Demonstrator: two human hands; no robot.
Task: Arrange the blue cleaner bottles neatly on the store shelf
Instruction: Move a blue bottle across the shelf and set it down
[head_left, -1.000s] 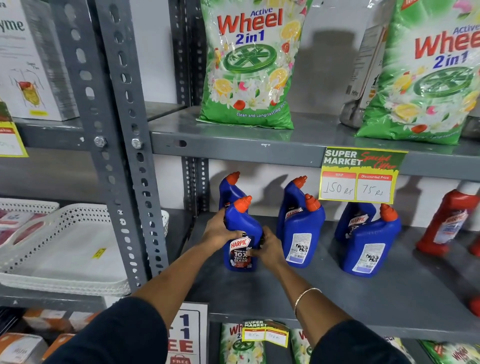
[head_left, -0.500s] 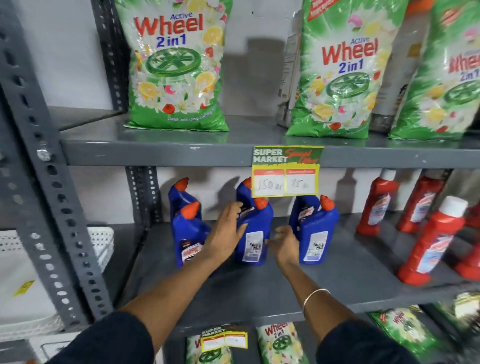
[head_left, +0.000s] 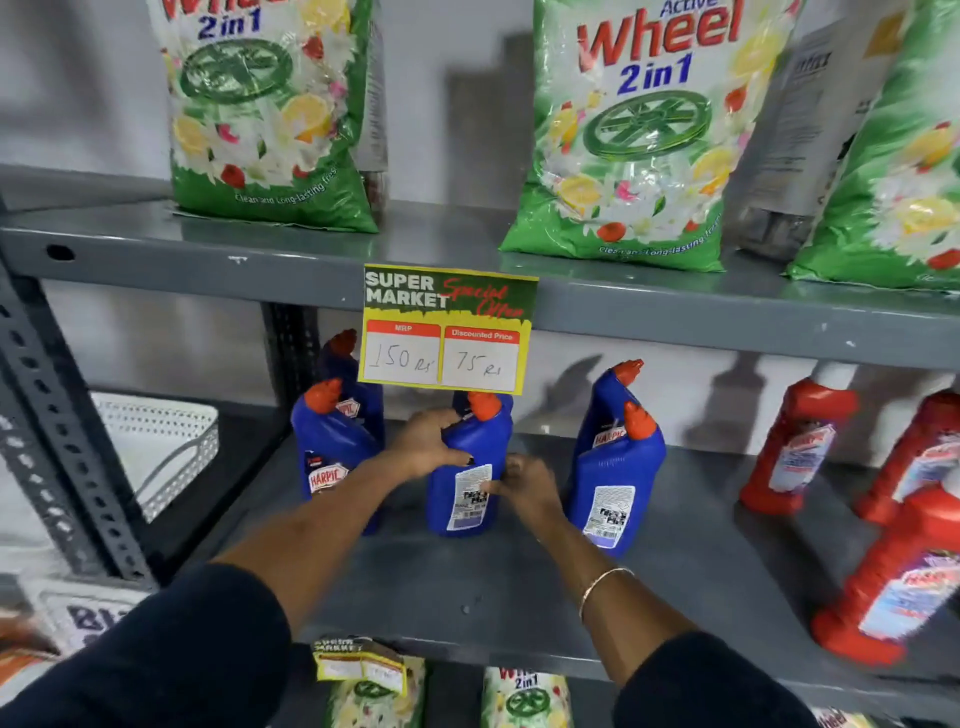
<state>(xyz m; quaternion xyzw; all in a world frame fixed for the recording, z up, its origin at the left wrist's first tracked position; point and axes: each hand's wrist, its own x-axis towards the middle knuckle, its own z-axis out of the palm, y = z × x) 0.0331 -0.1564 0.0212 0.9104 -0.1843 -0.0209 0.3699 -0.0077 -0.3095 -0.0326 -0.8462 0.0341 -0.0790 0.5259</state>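
Note:
Several blue cleaner bottles with orange caps stand on the grey middle shelf (head_left: 519, 597). Both my hands are on the middle front bottle (head_left: 462, 499), whose back label faces me: my left hand (head_left: 428, 441) grips its left shoulder, my right hand (head_left: 524, 486) presses its right side. To the left stands a front bottle (head_left: 327, 452) with its Harpic label facing me, and another (head_left: 353, 395) behind it. On the right are two more, the front one (head_left: 615, 483) showing its back label. A bottle behind the held one is mostly hidden.
A price tag (head_left: 447, 330) hangs from the upper shelf edge over the bottles. Red cleaner bottles (head_left: 795, 447) stand at the right of the same shelf. Green detergent bags (head_left: 634, 135) sit on the shelf above. A white perforated tray (head_left: 161, 441) lies beyond the upright at left.
My hands left the leftmost front bottle, moved right and closed on the middle front bottle. The view shifted right and closer.

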